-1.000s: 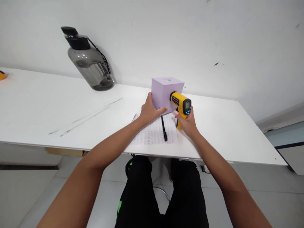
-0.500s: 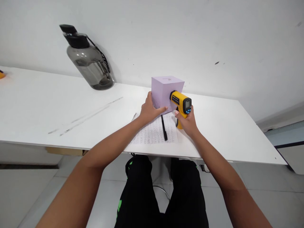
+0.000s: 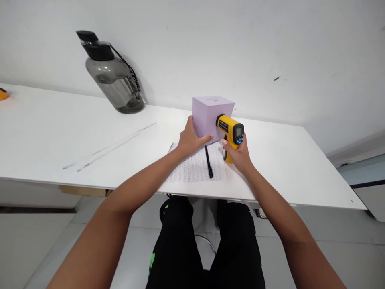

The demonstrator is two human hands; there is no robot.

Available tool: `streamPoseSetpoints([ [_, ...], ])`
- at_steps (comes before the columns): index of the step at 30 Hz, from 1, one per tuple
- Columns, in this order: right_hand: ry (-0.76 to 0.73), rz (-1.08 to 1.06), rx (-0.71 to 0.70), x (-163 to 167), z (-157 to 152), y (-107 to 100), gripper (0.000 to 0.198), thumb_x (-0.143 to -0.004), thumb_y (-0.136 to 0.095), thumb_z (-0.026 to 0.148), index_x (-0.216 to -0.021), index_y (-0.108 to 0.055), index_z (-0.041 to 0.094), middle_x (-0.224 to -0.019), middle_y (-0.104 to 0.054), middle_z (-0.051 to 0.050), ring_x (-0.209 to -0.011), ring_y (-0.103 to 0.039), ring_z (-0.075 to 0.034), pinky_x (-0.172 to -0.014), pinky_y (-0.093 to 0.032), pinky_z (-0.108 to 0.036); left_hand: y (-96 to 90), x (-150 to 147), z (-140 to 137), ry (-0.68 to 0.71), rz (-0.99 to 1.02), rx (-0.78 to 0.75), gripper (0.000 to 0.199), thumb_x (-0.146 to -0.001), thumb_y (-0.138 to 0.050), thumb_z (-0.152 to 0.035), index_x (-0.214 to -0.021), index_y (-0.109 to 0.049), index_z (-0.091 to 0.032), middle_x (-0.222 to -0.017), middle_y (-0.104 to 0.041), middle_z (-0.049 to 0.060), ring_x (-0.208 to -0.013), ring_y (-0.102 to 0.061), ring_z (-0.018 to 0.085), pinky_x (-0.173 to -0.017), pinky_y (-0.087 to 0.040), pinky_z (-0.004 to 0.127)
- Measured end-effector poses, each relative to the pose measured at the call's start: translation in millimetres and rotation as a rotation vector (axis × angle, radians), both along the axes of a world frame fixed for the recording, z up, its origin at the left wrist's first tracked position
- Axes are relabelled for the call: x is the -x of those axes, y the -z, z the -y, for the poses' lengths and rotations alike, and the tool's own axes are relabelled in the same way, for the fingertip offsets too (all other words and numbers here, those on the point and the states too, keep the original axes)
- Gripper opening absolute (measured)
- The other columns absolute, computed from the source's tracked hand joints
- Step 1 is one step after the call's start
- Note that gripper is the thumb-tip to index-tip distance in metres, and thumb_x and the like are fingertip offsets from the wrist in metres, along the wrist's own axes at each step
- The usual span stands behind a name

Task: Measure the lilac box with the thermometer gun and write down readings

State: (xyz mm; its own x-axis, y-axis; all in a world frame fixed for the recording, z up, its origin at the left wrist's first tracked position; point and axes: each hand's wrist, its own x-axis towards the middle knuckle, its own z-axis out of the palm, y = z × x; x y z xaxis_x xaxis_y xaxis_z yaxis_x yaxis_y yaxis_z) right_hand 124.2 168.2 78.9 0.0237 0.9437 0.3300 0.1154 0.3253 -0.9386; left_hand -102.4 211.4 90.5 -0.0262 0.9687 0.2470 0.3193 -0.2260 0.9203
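A pale purple box stands on the white table near the wall. My left hand grips its lower left side, thumb across the near face. In my right hand is a yellow and black infrared thermometer, its fingers wrapped round the handle. The thermometer's nose points at the box's right face, touching it or very close; I cannot tell which. Its small screen and blue buttons face me. Below the box lies a sheet of paper covered in handwriting, with a black pen on top.
A large grey see-through water bottle with a black lid stands at the back left, partly filled. An orange object is cut off at the far left edge. The white table runs along the wall, its front edge just above my knees.
Both hands, the box and the thermometer keep their places relative to each other. The whole view has shifted very slightly.
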Motion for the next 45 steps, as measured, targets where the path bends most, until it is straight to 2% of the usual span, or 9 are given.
streamPoseSetpoints([
  [11,-0.007,-0.007,0.004,-0.6,0.3,-1.4,0.064,-0.087,-0.09,0.071,-0.126,-0.057,0.034,-0.117,-0.074,-0.005,-0.104,-0.073,-0.028,-0.109,-0.064,-0.061,-2.6,0.4,0.1,-0.012,-0.045,0.006,0.1,-0.069,-0.103,-0.058,-0.15,-0.05,-0.034,-0.145,-0.069,0.014,-0.134,-0.071,0.044,-0.117,-0.058,0.071],
  [17,-0.008,0.01,0.007,-1.2,0.0,-1.5,0.066,-0.087,-0.09,0.072,-0.13,-0.057,0.034,-0.123,-0.076,-0.006,-0.112,-0.074,-0.029,-0.113,-0.063,-0.062,-2.9,0.9,-0.1,0.003,-0.034,-0.003,0.103,-0.068,-0.103,-0.06,-0.152,-0.049,-0.034,-0.146,-0.07,0.014,-0.136,-0.07,0.045,-0.118,-0.057,0.071],
  [24,-0.007,-0.004,0.003,-1.0,-0.8,0.2,0.066,-0.087,-0.089,0.072,-0.129,-0.057,0.033,-0.119,-0.073,-0.005,-0.103,-0.072,-0.027,-0.108,-0.063,-0.06,-2.8,0.2,-0.1,-0.009,-0.05,0.008,0.101,-0.068,-0.102,-0.06,-0.15,-0.049,-0.034,-0.145,-0.069,0.014,-0.133,-0.071,0.044,-0.116,-0.058,0.069],
  [28,-0.02,0.013,0.014,-1.1,-0.4,-0.3,0.065,-0.088,-0.088,0.069,-0.133,-0.057,0.034,-0.123,-0.073,-0.005,-0.109,-0.072,-0.027,-0.109,-0.062,-0.056,-0.4,1.7,-2.6,-0.013,-0.086,-0.003,0.102,-0.07,-0.099,-0.065,-0.153,-0.048,-0.034,-0.144,-0.072,0.013,-0.13,-0.074,0.042,-0.113,-0.06,0.064],
  [31,-0.02,0.023,0.008,-0.7,-0.9,-0.4,0.064,-0.089,-0.088,0.066,-0.136,-0.058,0.035,-0.126,-0.075,-0.006,-0.115,-0.072,-0.027,-0.11,-0.062,-0.055,0.9,5.3,-7.6,-0.002,-0.137,-0.036,0.106,-0.071,-0.098,-0.067,-0.157,-0.047,-0.034,-0.147,-0.074,0.013,-0.134,-0.074,0.042,-0.117,-0.059,0.062],
  [35,0.034,0.038,-0.042,-3.3,-5.2,0.1,0.065,-0.09,-0.085,0.064,-0.141,-0.058,0.034,-0.133,-0.077,-0.009,-0.123,-0.075,-0.03,-0.113,-0.062,-0.056,-1.7,11.3,-14.9,-0.056,-0.277,-0.059,0.115,-0.068,-0.098,-0.066,-0.163,-0.043,-0.032,-0.158,-0.072,0.016,-0.147,-0.069,0.047,-0.128,-0.051,0.068],
  [38,0.185,0.164,-0.07,-10.7,-9.7,-0.6,0.071,-0.093,-0.079,0.058,-0.154,-0.053,0.032,-0.139,-0.078,-0.013,-0.126,-0.076,-0.033,-0.11,-0.063,-0.056,-4.6,16.1,-19.2,-0.12,-0.332,-0.036,0.117,-0.07,-0.096,-0.064,-0.166,-0.039,-0.032,-0.165,-0.068,0.017,-0.153,-0.065,0.048,-0.133,-0.047,0.069],
  [41,0.317,0.411,-0.084,-21.1,-14.1,-2.8,0.076,-0.098,-0.069,0.048,-0.168,-0.046,0.031,-0.15,-0.076,-0.015,-0.126,-0.077,-0.036,-0.106,-0.065,-0.056,-5.0,20.5,-23.3,-0.192,-0.34,0.001,0.118,-0.073,-0.093,-0.062,-0.169,-0.033,-0.031,-0.171,-0.064,0.018,-0.156,-0.062,0.048,-0.134,-0.047,0.068],
  [45,0.338,0.73,-0.117,-33.1,-23.6,-5.6,0.073,-0.102,-0.06,0.037,-0.173,-0.048,0.029,-0.164,-0.07,-0.015,-0.133,-0.077,-0.038,-0.107,-0.065,-0.054,-2.2,23.3,-27.5,-0.253,-0.343,0.048,0.12,-0.074,-0.091,-0.061,-0.171,-0.029,-0.031,-0.174,-0.061,0.018,-0.16,-0.059,0.049,-0.136,-0.044,0.07],
])
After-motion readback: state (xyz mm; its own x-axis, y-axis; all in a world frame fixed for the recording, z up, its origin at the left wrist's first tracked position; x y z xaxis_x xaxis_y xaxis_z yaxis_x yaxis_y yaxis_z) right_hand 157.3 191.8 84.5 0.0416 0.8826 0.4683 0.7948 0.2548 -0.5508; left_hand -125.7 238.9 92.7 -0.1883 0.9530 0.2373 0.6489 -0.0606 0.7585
